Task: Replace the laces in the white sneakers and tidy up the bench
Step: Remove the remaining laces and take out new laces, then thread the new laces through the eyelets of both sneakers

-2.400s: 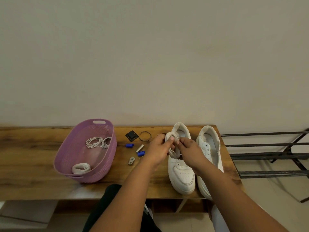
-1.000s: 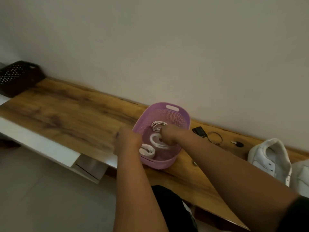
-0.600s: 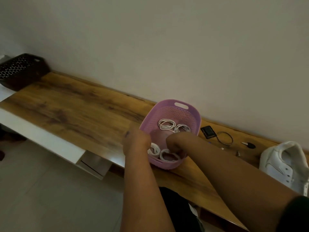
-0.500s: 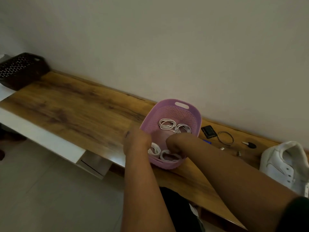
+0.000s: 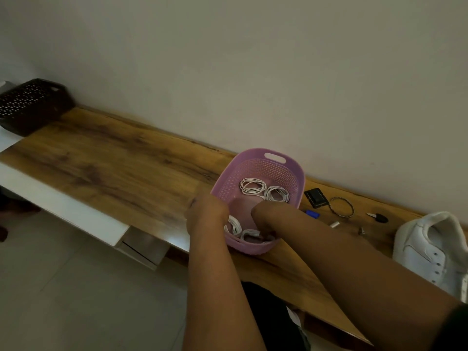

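A purple basket [image 5: 291,164] stands on the wooden bench [image 5: 114,168]. At its far side lie two thin white lace coils [image 5: 253,186]. Two flat white lace coils [image 5: 249,234] lie against its near wall. My left hand [image 5: 206,214] is at the basket's near-left rim, its fingers curled over the edge. My right hand [image 5: 263,217] reaches down inside the basket onto the flat coils, and its fingers are hidden behind the wrist. One white sneaker [image 5: 430,249], without a lace, stands at the right edge of the view.
Right of the basket lie a black case [image 5: 315,197], a cord ring [image 5: 342,207], a blue clip [image 5: 312,214], a black key-like piece [image 5: 379,218] and small metal bits [image 5: 334,224]. A dark perforated basket [image 5: 30,105] sits at the bench's far left end.
My view swung left from the sneakers to the basket. My right hand carried a white lace coil into the basket and lowered it to the near wall. Both hands have barely moved in the last half second.
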